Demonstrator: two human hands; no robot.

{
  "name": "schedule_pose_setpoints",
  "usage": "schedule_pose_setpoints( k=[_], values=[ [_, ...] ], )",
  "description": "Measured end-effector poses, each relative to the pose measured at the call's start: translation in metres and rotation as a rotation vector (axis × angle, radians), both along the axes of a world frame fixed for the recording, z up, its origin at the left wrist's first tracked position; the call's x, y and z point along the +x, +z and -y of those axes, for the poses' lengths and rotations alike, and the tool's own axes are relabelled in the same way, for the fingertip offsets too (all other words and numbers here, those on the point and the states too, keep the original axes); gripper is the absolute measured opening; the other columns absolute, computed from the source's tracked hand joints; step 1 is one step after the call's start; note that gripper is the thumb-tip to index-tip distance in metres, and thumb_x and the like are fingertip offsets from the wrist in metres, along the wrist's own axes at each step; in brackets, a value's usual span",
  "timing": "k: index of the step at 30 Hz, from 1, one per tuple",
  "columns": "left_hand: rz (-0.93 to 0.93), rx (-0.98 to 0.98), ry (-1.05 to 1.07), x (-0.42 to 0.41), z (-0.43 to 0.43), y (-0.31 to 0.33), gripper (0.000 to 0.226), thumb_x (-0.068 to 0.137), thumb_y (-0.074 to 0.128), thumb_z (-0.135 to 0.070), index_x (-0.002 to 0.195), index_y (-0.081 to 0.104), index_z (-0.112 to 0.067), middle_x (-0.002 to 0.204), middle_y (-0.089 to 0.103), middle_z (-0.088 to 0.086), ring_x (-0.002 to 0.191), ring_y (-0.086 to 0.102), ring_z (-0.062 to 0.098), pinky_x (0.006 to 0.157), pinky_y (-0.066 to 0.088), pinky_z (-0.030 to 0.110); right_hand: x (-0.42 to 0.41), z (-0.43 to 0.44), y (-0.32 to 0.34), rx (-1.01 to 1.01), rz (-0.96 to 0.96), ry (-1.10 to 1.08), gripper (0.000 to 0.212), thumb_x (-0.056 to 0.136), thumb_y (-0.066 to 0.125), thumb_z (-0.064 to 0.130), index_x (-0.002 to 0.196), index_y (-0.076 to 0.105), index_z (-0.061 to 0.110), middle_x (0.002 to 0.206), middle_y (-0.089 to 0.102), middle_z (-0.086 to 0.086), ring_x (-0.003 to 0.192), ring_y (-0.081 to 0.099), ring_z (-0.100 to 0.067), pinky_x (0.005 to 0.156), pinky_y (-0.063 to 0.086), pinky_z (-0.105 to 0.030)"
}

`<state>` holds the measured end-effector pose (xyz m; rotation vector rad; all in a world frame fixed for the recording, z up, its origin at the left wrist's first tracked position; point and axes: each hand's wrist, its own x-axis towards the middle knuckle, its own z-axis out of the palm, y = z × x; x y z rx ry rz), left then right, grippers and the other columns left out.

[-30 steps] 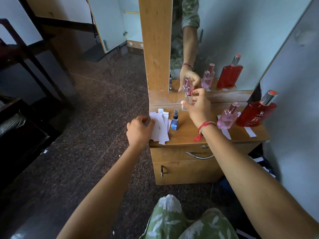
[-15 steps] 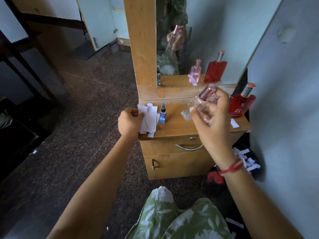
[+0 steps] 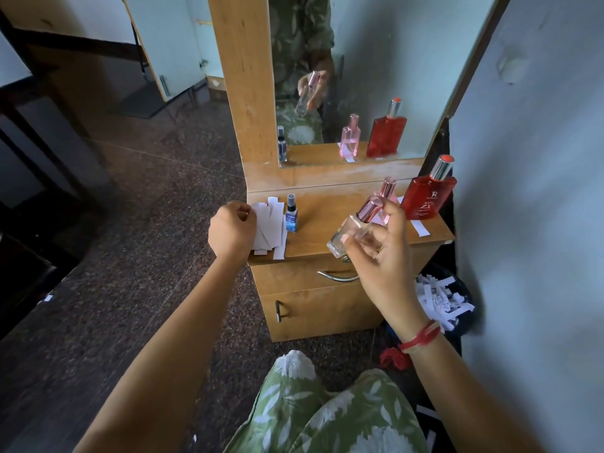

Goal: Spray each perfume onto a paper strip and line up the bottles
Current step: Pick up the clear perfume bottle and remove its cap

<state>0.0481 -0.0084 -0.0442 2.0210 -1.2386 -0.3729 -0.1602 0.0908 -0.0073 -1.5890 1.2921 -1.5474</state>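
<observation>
- The right hand (image 3: 385, 256) held a clear bottle (image 3: 351, 232) with a pink cap, tilted, above the near edge of the wooden cabinet (image 3: 313, 238).
- The left hand (image 3: 232, 230), with curled fingers, pinched the left edge of the paper strips (image 3: 271, 227) lying on the cabinet top.
- A small blue bottle (image 3: 292, 217) stood upright just right of the strips.
- A pink bottle (image 3: 387, 189) and a red bottle (image 3: 426, 199) stood at the far right.
- The mirror (image 3: 376, 60) behind them reflected the bottles.

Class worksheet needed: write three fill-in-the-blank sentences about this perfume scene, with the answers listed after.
The right hand holds a clear bottle with a ____ cap.
The left hand pinches paper strips beside a small spray bottle coloured ____.
The large bottle nearest the wall is ____.
Missing words: pink, blue, red.
</observation>
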Motion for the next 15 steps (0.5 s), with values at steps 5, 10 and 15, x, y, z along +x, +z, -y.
schedule_pose_setpoints(
  k=[5,10,15],
  values=[
    [0.053,-0.118,-0.043,-0.001,-0.003,0.001,0.02,0.089,0.056,-0.027,0.098,0.07,-0.015,0.102,0.069,0.007,0.094,0.063,0.03,0.07,0.047,0.035,0.002,-0.006,0.003,0.028,0.027,0.023,0.054,0.086,0.06,-0.004,0.124,0.035,0.023,0.084,0.063,-0.025,0.075,0.061,-0.013,0.073,0.045,-0.009],
    [-0.056,-0.287,0.009,0.006,-0.019,0.032,0.016,0.089,0.055,-0.024,0.091,0.063,-0.01,0.084,0.062,-0.001,0.074,0.055,0.017,0.066,0.037,0.026,0.004,-0.016,0.017,0.081,0.234,0.137,0.047,0.084,0.045,0.003,0.129,0.034,0.012,0.089,0.07,-0.002,0.091,0.067,-0.018,0.073,0.052,-0.021],
    [-0.14,-0.49,0.017,0.012,-0.047,0.067,0.008,0.086,0.053,-0.019,0.08,0.055,-0.014,0.07,0.056,-0.007,0.058,0.047,-0.001,0.055,0.034,0.014,0.003,-0.03,0.027,0.129,0.542,0.333,0.067,0.078,0.034,0.001,0.141,0.028,0.02,0.086,0.066,0.008,0.082,0.063,-0.019,0.071,0.054,-0.037]
  ],
)
